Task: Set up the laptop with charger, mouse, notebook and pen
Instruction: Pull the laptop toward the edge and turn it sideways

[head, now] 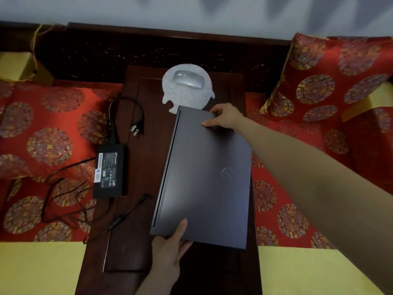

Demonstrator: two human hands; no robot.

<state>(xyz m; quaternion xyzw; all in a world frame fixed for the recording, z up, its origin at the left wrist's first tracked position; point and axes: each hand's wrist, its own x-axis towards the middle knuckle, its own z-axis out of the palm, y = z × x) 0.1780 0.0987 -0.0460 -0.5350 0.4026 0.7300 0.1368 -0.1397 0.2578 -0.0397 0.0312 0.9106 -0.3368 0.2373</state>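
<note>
Left hand (170, 250) grips the near corner of the closed laptop (204, 177), thumb on the lid and fingers curled beneath, while the right hand (225, 118) pinches its far corner — a two-corner hold, likely to carry or square it over the dark wooden table (140, 162). Charger (110, 171) lies left of the laptop with cables loose; mouse (188, 79) sits on a pale pad (187, 92) just beyond the laptop's far edge — notebook and pen not visible.

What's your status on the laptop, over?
Both hands on the closed laptop: left hand at near corner, right hand at far corner. Far edge overlaps the mouse pad. Charger lies unplugged on its left.
</note>
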